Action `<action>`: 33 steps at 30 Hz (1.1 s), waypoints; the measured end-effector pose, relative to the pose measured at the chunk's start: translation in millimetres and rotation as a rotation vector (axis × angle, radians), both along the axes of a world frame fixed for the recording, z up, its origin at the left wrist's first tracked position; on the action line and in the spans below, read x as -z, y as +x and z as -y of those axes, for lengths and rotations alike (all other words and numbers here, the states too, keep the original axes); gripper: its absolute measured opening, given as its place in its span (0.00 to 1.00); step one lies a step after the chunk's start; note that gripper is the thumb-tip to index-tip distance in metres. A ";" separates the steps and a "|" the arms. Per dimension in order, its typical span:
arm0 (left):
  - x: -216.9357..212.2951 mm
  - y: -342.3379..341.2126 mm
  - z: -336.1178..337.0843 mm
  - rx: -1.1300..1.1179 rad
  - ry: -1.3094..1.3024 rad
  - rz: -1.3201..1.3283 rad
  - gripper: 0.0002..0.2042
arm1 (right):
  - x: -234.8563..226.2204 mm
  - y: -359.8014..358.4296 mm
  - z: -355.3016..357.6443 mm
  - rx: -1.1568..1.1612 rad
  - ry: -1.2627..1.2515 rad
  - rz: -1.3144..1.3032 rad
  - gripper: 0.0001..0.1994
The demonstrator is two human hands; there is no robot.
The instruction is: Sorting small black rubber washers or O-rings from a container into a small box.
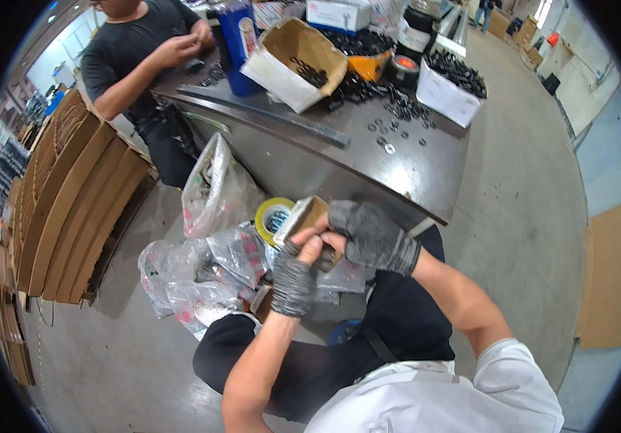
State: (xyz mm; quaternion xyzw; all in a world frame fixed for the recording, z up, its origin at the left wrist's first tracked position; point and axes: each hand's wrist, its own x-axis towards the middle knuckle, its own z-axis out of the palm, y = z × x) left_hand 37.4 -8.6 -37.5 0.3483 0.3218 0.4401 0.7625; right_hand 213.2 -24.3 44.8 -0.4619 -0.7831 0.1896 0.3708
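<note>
Grey fingerless gloves cover both my hands, which meet in front of my lap. The thumb and fingers of my left hand [297, 278] are pinched together, pointing up. My right hand [368, 234] comes in from the right, its fingertips pressed close against the left ones. Whatever sits between them is too small or too hidden to make out. Just behind my fingers stands a small open cardboard box [292, 222], partly covered by the hands. Beside it, a roll of yellow tape [261, 219] has small metal parts within its ring.
A dark metal table [433, 169] bears loose washers [390, 149], a torn carton [274, 79] and a white box of black parts [446, 105]. Plastic bags [209, 195] lie below. Stacked cardboard [83, 216] stands left. Another person [141, 58] works across the table.
</note>
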 end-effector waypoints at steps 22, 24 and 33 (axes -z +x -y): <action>60.4 -95.0 -12.4 0.463 0.429 -1.015 0.18 | 135.6 1.4 -12.3 0.073 0.015 0.028 0.11; 49.6 -75.0 1.3 0.491 0.239 -0.905 0.25 | 144.3 -5.8 -17.6 0.061 -0.149 0.064 0.11; 77.5 -51.4 7.5 0.553 -0.001 -0.642 0.24 | 188.0 -25.6 -35.1 -0.189 0.061 0.424 0.18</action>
